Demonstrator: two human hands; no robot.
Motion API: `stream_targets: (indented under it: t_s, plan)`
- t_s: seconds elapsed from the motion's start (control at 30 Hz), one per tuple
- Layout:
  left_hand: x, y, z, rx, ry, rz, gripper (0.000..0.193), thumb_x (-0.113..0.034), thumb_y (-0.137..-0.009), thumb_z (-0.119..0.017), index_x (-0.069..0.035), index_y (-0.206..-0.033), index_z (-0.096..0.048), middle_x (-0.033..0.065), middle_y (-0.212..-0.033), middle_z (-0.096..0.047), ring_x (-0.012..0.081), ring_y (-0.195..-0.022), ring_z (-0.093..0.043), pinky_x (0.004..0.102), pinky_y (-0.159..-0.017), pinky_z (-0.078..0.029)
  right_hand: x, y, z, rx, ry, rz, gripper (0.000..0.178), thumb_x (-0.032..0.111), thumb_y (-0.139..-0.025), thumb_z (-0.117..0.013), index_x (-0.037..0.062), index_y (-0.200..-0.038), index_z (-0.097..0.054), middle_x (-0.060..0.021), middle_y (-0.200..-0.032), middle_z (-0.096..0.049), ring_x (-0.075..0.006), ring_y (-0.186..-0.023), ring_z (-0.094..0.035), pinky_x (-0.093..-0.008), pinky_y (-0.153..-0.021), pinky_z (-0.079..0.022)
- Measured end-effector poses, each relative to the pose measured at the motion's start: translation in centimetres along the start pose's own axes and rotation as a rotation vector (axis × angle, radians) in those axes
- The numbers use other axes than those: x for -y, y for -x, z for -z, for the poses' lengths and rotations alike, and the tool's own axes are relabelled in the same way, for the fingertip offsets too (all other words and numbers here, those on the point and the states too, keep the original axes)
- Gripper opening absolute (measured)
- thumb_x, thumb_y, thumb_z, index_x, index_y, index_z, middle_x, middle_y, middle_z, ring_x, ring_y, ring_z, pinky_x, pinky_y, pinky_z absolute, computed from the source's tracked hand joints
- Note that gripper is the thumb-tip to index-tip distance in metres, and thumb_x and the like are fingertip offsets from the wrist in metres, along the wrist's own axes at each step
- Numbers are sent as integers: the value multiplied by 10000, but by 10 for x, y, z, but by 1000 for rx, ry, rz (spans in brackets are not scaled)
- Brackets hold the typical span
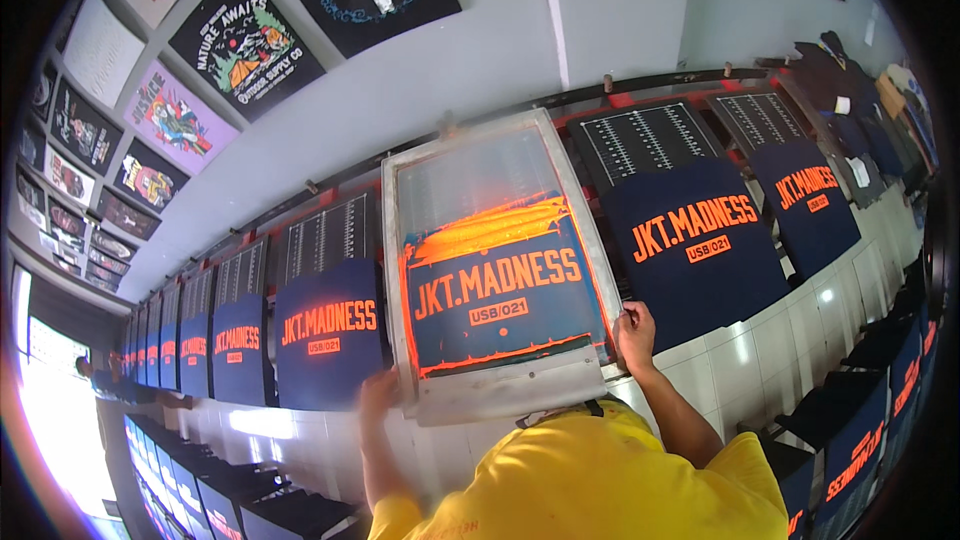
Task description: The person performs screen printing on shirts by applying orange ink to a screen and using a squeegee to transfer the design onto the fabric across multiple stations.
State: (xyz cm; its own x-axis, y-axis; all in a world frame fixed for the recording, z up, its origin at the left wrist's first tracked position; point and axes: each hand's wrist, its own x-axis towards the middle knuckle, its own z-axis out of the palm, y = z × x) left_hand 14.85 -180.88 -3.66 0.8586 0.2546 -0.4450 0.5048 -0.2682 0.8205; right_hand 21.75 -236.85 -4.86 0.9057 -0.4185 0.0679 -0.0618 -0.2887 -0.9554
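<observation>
In front of me lies a screen printing frame with a pale metal rim, over a dark navy shirt panel. Thick orange ink is heaped across the mesh above the stencilled lettering, with orange streaks down both sides. My right hand is closed on the frame's lower right edge, fingers curled at the rim. Beside the lower left corner is my left hand; motion blurs it and its fingers cannot be made out. A whitish strip spans the frame's near end.
Navy shirt panels with orange print lie on black boards in a long row, one to the right, another to the left. More printed panels stand behind me. A person is at the far left. Sample prints hang on the wall.
</observation>
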Motion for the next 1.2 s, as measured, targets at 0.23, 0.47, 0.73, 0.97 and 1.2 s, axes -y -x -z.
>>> stream_targets:
  t_s: [0.23, 0.47, 0.73, 0.97, 1.2]
  plan:
    - [45, -20, -9, -239, -142, -305, 311, -337, -916, -637, -38, -982, -691, 60, -773, -642, 161, -683, -620, 340, -597, -493, 10, -2, -7, -57, 122, 58, 127, 30, -860, -545, 7, -959, -621, -169, -823, -652, -265, -745, -648, -369, -704, -515]
    - [-72, 72, -67, -452, -381, -600, 435, -408, -878, -719, -23, -1079, -693, 220, -911, -710, 335, -777, -685, 439, -722, -538, 35, -9, 24, 19, 39, -72, 254, 62, -874, -504, -15, -1059, -660, -239, -993, -692, -350, -964, -683, -395, -828, -527]
    - [-79, 92, -139, -581, -241, -505, 367, -339, -917, -675, 19, -992, -692, 201, -906, -715, 330, -793, -684, 412, -708, -536, 48, -42, 115, 41, -40, -65, 270, 87, -903, -493, -18, -1099, -648, -211, -971, -701, -317, -914, -689, -384, -815, -520]
    - [-78, 108, -247, -526, -449, -376, 400, -412, -913, -660, -67, -1113, -681, 174, -991, -722, 274, -900, -694, 409, -791, -546, 17, -109, 213, 104, -107, -26, 224, 65, -911, -522, 1, -1074, -662, -152, -843, -703, -205, -749, -689, -329, -686, -530]
    - [-165, 148, -399, -355, 429, -147, 266, -226, -928, -590, 7, -823, -663, 28, -724, -611, 115, -614, -545, 291, -570, -436, -52, -159, 325, 2, -18, -87, 188, -17, -830, -572, -2, -997, -658, -121, -851, -689, -194, -794, -669, -331, -727, -520]
